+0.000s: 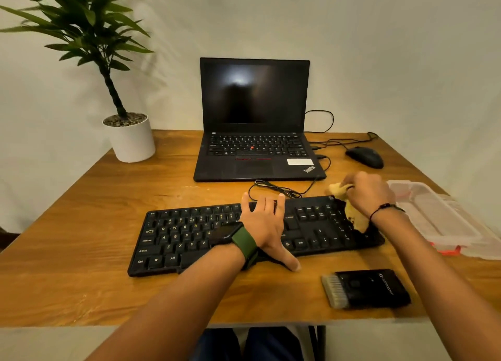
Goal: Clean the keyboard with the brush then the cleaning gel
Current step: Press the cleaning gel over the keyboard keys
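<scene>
2 hands (264, 219), 1 keyboard (189, 238), 1 brush (366, 289), 1 laptop (254, 122), 1 mouse (364, 157)

Wooden table (81, 225), keyboard (189, 238), laptop (254, 116), mouse (364, 157), brush (366, 289), potted plant (130, 138), plastic box (439, 219)

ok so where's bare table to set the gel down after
Bare wood lies left of the keyboard, in front of the plant pot, and along the near edge left of the brush. The right side is crowded: container, mouse, cables.
</scene>
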